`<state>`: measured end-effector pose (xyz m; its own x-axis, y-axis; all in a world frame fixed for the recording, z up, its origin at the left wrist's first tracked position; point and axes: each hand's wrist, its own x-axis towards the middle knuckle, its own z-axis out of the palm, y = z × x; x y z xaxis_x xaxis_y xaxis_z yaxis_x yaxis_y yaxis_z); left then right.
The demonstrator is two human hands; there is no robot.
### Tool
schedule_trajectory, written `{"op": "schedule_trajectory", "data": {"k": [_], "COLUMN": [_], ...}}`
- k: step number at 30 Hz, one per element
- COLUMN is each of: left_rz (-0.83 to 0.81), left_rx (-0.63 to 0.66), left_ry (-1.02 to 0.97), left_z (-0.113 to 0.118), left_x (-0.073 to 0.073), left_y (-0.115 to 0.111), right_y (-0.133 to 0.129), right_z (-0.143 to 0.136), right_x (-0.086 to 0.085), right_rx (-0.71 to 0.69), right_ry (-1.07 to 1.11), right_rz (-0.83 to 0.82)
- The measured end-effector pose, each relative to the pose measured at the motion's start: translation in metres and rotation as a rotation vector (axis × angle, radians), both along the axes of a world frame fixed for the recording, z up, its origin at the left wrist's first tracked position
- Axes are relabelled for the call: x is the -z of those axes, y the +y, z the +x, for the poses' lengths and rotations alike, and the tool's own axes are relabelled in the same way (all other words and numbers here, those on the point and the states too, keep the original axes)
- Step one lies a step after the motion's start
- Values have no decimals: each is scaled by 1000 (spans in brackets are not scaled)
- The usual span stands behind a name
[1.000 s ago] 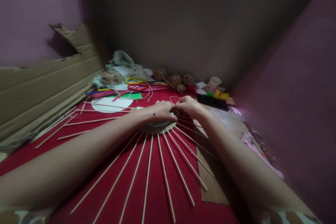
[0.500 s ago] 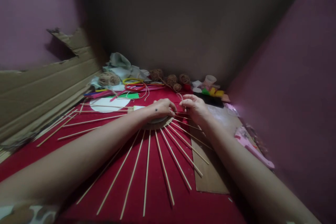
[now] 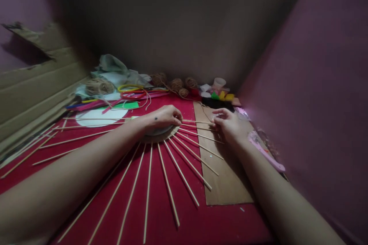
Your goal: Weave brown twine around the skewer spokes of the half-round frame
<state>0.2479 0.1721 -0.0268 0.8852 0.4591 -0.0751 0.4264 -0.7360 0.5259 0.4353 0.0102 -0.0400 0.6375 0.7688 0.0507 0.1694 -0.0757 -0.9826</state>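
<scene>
Thin wooden sticks (image 3: 147,191) fan out from a round disc (image 3: 159,136) lying on red cloth. My left hand (image 3: 168,116) rests over the disc's far right edge, its fingers pressed together at the inner end of a stick; the fingertips are partly hidden. To the right, my right hand (image 3: 227,124) pinches the outer end of a stick (image 3: 198,122) that points right from the disc. A strand of brown twine (image 3: 204,106) runs from the balls at the back toward my right hand; whether the fingers also hold it is unclear.
Twine balls (image 3: 176,85), scissors with red handles (image 3: 132,95) and pale cloth (image 3: 112,69) lie along the back. A white circle (image 3: 100,118) is at left. Brown board (image 3: 227,183) and a pink glue gun (image 3: 266,151) are at right. Cardboard (image 3: 37,80) stands at left.
The view has shifted, so the scene sits further left. My right hand has moved right, away from my left hand, and now grips a stick's outer end.
</scene>
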Motion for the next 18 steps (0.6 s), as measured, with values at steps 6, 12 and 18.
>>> {"op": "schedule_trajectory", "data": {"k": [6, 12, 18], "left_rz": [14, -22, -21], "left_rx": [15, -21, -71], "left_ry": [63, 9, -52], "left_z": [1, -4, -12], "left_x": [-6, -20, -38], "left_y": [0, 3, 11], "right_y": [2, -4, -12], "right_z": [26, 30, 20], "right_x": [7, 0, -15], "right_rx": [-44, -92, -157], "right_ry": [-201, -52, 217], "right_rz": [-145, -163, -129]}}
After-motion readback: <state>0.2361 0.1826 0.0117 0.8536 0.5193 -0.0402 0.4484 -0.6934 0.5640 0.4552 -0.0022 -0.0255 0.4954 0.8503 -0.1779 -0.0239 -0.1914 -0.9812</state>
